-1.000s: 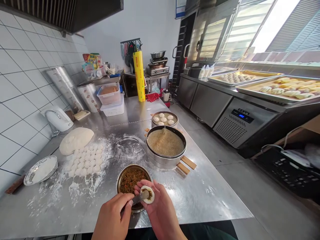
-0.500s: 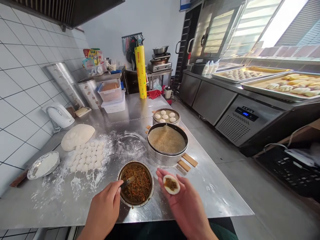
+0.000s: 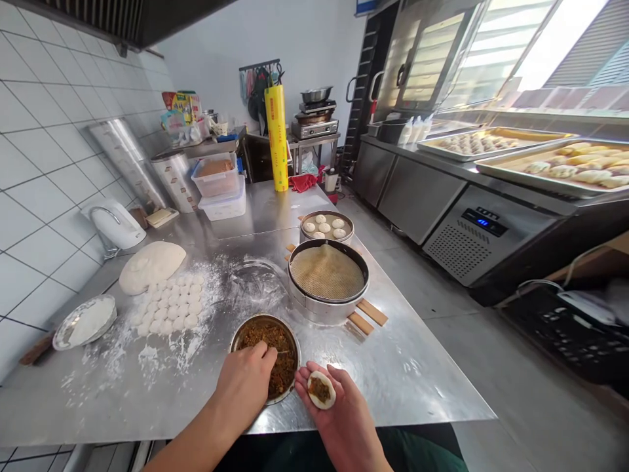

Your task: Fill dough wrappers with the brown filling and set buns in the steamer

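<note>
Over the steel bowl of dark minced filling (image 3: 282, 377), my left hand (image 3: 248, 377) is closed around a small metal utensil (image 3: 284, 353). Only a thin piece of that utensil shows beyond the fingers, so its kind is hard to tell. My right hand (image 3: 341, 413), palm up beside the bowl's right rim, cups a round dough wrapper (image 3: 322, 390) with brown filling in its middle. Its fingers curl slightly under the wrapper. Behind the bowl stands a round steamer (image 3: 328, 272) lined with a mesh cloth.
Small dough pieces (image 3: 171, 305) lie on flour at the left, by a large dough lump (image 3: 152, 267) and a plate of flour (image 3: 84, 322). Another steamer (image 3: 327, 226) holds several buns. A yellow roll (image 3: 276, 137) stands farther back. Wooden strips (image 3: 366, 318) jut from under the near steamer.
My left hand has moved right and further over the bowl with the utensil. My right hand has come left and lower, closer to the bowl, still carrying the filled wrapper.
</note>
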A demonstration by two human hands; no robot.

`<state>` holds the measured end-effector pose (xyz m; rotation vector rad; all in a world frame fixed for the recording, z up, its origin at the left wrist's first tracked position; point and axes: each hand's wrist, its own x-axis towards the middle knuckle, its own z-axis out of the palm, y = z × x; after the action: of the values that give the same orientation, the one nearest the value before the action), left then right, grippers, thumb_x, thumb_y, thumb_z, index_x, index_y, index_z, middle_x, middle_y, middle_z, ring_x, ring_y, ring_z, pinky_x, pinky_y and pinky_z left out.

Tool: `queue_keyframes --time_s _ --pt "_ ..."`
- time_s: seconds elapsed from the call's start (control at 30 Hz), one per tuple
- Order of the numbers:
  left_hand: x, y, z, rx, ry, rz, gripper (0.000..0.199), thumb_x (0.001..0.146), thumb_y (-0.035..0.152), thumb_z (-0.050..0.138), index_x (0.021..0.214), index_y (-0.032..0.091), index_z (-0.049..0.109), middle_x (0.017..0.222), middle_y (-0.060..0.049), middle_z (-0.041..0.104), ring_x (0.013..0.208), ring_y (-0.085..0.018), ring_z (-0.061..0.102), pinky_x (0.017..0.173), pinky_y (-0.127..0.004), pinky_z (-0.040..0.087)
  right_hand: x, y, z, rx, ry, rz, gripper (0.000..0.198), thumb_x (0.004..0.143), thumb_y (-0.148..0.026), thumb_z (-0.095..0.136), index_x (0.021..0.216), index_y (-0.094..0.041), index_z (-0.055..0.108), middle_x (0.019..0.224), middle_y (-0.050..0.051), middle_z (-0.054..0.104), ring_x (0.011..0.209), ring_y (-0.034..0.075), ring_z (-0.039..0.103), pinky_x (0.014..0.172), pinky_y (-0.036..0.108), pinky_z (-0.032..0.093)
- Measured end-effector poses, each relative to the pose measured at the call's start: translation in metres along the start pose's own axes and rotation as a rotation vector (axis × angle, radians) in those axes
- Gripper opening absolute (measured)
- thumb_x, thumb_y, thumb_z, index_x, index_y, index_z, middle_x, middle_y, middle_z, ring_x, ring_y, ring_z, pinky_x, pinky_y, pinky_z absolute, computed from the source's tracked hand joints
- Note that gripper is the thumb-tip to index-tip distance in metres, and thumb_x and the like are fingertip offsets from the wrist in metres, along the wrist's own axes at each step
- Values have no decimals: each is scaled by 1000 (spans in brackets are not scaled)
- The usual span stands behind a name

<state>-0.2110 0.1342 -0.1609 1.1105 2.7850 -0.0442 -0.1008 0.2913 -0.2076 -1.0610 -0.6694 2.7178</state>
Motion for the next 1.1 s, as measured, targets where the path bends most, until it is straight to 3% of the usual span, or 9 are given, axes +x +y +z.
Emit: queue_keyframes --time_s 0.3,0.5,0.73,0.83,0.93,1.0,1.1 --pt "-27 9 -15 -85 -80 -41 36 92 4 43 100 24 72 94 -5 74 77 -23 74 64 -31 49 2 -2 0 -17 -62 -24 34 74 -49 86 88 -19 79 100 9 78 102 30 74 105 43 60" --pt "-29 -7 -14 -559 -63 -187 34 93 16 52 97 30 82 99 -1 82 93 -21 76 87 -32 53 -2 -3 -1 -29 -70 -23 39 74 -50 86 92 -16 81 104 11 77 111 33 70 114 48 53" --pt "-25 -29 -17 -942 -186 -318 33 90 28 57 110 22 83 87 -1 81 72 -17 70 69 -27 51 0 -12 8 -3 33 -57 32 73 -46 87 91 -21 80 99 5 77 110 31 68 113 48 53" --pt "-27 -25 -25 -963 -97 -305 32 93 28 55 112 22 80 87 0 79 74 -16 70 70 -26 53 -1 -14 24 -40 3 -87 30 72 -44 88 90 -20 81 94 6 76 102 28 68 106 42 57" --pt "-31 -13 -25 -884 66 -266 33 100 30 50 120 28 77 108 -2 81 97 -19 75 90 -31 59 -3 -14 45 -24 -48 -89 27 74 -41 88 91 -21 81 95 6 77 98 26 68 95 37 60" --pt "-34 -2 -15 -784 185 -219 36 104 29 46 129 29 73 125 -5 78 113 -20 74 99 -34 59 -4 -13 58 35 -72 -55 22 75 -38 86 91 -22 81 96 5 78 98 25 69 90 35 61" --pt "-40 11 12 -571 416 -49 48 105 17 39 144 28 64 130 -9 74 117 -19 74 98 -32 62 -6 -11 71 125 -113 0 18 77 -35 84 89 -23 79 94 5 78 100 25 72 94 36 60"
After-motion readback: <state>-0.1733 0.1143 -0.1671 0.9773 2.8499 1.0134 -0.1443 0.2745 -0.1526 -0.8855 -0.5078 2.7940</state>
